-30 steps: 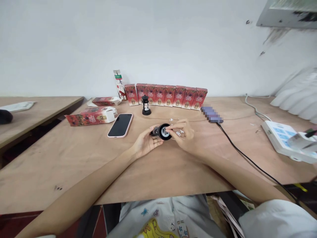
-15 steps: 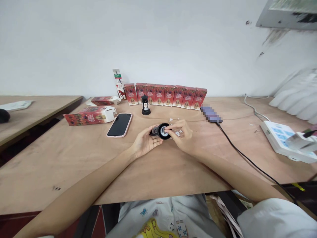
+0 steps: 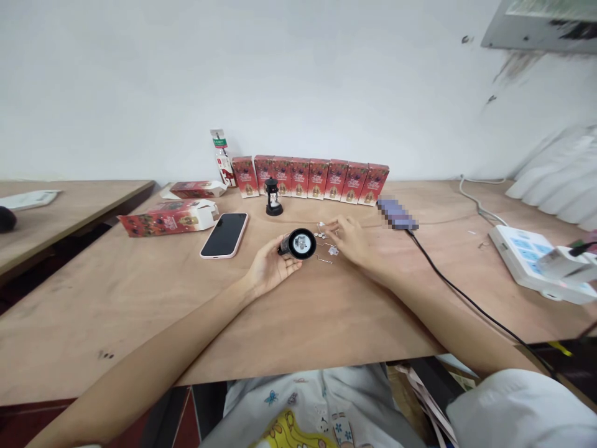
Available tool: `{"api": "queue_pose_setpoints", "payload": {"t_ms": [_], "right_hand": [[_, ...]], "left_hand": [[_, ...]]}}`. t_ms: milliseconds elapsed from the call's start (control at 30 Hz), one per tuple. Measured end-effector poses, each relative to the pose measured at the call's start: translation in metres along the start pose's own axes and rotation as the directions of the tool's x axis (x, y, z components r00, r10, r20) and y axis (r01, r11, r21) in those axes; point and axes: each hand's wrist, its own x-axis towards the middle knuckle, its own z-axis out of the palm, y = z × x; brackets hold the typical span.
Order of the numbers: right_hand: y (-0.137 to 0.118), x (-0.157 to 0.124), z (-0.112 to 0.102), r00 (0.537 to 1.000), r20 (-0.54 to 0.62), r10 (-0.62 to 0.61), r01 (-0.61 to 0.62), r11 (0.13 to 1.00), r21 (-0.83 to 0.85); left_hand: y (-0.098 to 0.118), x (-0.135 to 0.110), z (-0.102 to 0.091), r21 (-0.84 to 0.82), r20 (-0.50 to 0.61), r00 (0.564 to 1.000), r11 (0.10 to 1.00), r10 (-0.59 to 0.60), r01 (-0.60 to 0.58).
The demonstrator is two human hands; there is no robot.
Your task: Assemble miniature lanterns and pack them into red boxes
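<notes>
Right hand [image 3: 351,239] moved off to tiny metal bits [image 3: 326,242], open | left hand [image 3: 270,267] grips round black lantern [image 3: 298,244]

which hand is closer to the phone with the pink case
Left. The left hand holds a small black lantern just right of the phone; the right hand is farther right, beyond the lantern, by some small loose parts.

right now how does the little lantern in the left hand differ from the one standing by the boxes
The held lantern lies tipped on its side in the left hand, round base facing the camera; the standing lantern is upright on the table, untouched. The held one shows a pale centre in its base; the standing one shows its side and top. Both are small and black.
</notes>
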Motion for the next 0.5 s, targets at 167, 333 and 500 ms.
{"api": "queue_pose_setpoints", "payload": {"t_ms": [167,333,500], "right_hand": [[0.014,-0.002,0.008,0.974,0.207,-0.088,0.121,0.981,-0.154],[0.015,-0.001,0.012,0.973,0.196,-0.124,0.157,0.974,-0.163],[0.019,0.001,0.012,0.975,0.191,-0.115,0.148,0.975,-0.166]], "left_hand": [[-0.001,-0.001,0.000,0.013,0.034,0.999,1.000,0.003,-0.004],[-0.001,-0.002,0.001,0.008,0.062,0.998,1.000,-0.006,0.006],[-0.001,-0.002,0.001,0.013,0.065,0.998,1.000,-0.015,0.015]]}}
